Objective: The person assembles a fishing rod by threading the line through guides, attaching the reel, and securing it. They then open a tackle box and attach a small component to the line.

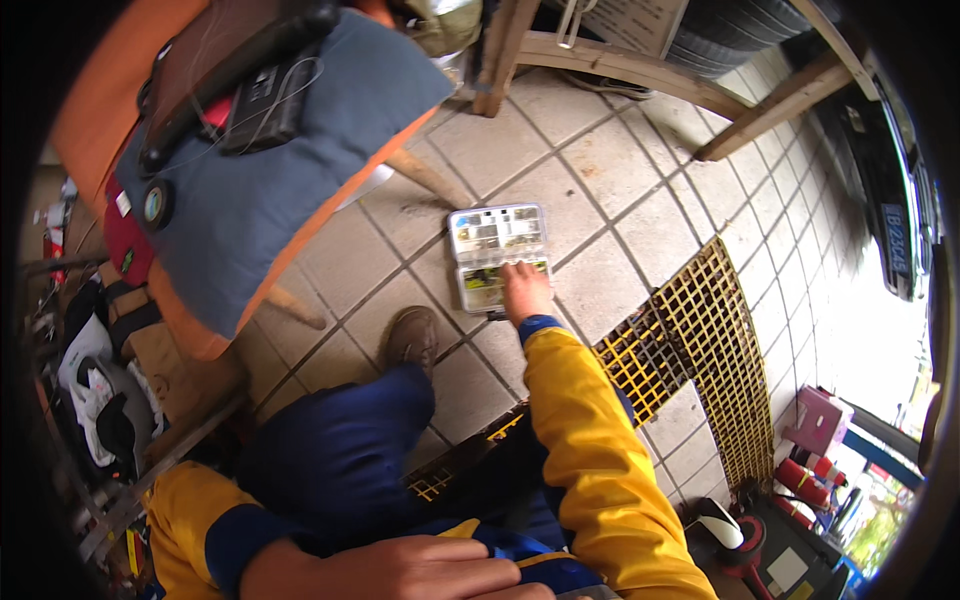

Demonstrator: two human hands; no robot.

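A clear plastic compartment box [497, 213] lies opened out on the tiled floor, with small parts showing in its sections. My right hand [527, 290] reaches down to its near half, on the right side. The fingers are bent together over the compartments; whatever they pinch, if anything, is hidden. Low in the view, my left hand [430, 570] is held close to my body with its fingers curled and together. A grey edge [590, 593] shows beside its fingertips, cut off by the frame, and I cannot tell what it is.
A chair with a blue-grey cushion [350, 90] carries a dark bag and a roll of tape [157, 204]. My shoe [412, 338] stands left of the box. A yellow floor grating [715, 350] lies to the right. Wooden legs [505, 60] and tyres [735, 35] are at the back.
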